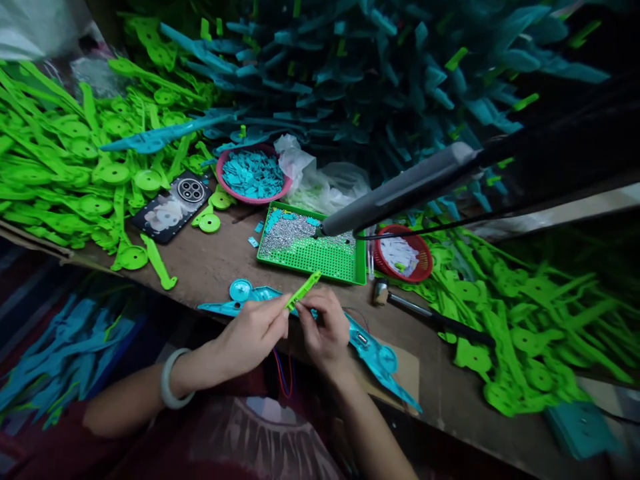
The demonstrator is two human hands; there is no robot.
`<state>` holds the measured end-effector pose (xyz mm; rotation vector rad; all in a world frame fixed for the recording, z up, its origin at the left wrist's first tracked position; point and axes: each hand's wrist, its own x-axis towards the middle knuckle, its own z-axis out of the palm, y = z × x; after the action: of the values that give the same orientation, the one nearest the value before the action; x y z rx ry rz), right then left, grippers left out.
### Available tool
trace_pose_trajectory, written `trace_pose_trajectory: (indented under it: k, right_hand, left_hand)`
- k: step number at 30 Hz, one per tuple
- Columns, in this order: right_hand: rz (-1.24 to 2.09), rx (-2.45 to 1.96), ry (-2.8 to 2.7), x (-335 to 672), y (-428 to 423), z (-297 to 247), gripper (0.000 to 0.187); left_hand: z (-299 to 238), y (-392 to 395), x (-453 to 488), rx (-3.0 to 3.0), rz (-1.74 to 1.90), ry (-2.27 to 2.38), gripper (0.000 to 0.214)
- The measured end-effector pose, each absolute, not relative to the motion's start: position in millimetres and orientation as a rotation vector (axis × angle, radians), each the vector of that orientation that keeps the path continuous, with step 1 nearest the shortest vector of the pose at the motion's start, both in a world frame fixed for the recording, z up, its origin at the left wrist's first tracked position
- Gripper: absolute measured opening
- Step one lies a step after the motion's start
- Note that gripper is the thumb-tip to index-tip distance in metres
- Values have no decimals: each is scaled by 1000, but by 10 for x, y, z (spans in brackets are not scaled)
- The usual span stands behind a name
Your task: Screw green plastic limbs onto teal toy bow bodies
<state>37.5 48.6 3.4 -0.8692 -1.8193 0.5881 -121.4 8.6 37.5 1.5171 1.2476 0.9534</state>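
Observation:
My left hand (257,330) is closed around a narrow bright green plastic piece (306,288), which points up and to the right. The fingertips of my right hand (326,327) pinch together at the near end of that piece; any small part between them is hidden. Beneath both hands lies a long blue plastic casing (370,350) on the table's near edge, its middle covered by my hands. A thin loop of red and blue wires (284,373) hangs below it.
Ahead is a green tray (320,262) of small metal screws, with a grey powered screwdriver (400,187) over it. Around it are a pink bowl (220,170), red basket (427,257), hammer (425,308) and phone (170,208). Green parts (60,153) and blue parts (370,73) pile around.

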Motion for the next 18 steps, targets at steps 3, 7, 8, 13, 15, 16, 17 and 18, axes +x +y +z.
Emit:
trace_pose_trajectory:
  k: [3,7,8,13,15,16,17,18]
  right_hand:
    - [929,-1060,-1417,233,399,38,14]
    - [1596,-1047,-1103,105,468,73,29]
    - [1637,-1050,-1112,118,505,85,29]
    - [1050,-1177,-1844,578,579,-5,18]
    - [769,-1158,-2055,884,576,-110,12]
    - [660,-1147,-2093,1029,572,-150,9]
    - [551,-1142,-2095,1155,564,-170,7]
    - [445,-1137,-2088,1250,551,-163,5]
  left_hand:
    - [341,78,-1209,1698,1077,1229,29]
    - [318,186,-1218,1352,1015,1183,37]
    - [318,241,-1238,1185,987,1178,42]
    - [313,520,-1488,590,1184,1210,38]
    - [296,561,-1583,497,1287,1220,33]
    - [287,561,-1606,478,1333,1224,31]
    - [281,551,-1611,484,1379,1232,31]
    - [282,534,-1600,518,1420,1246,31]
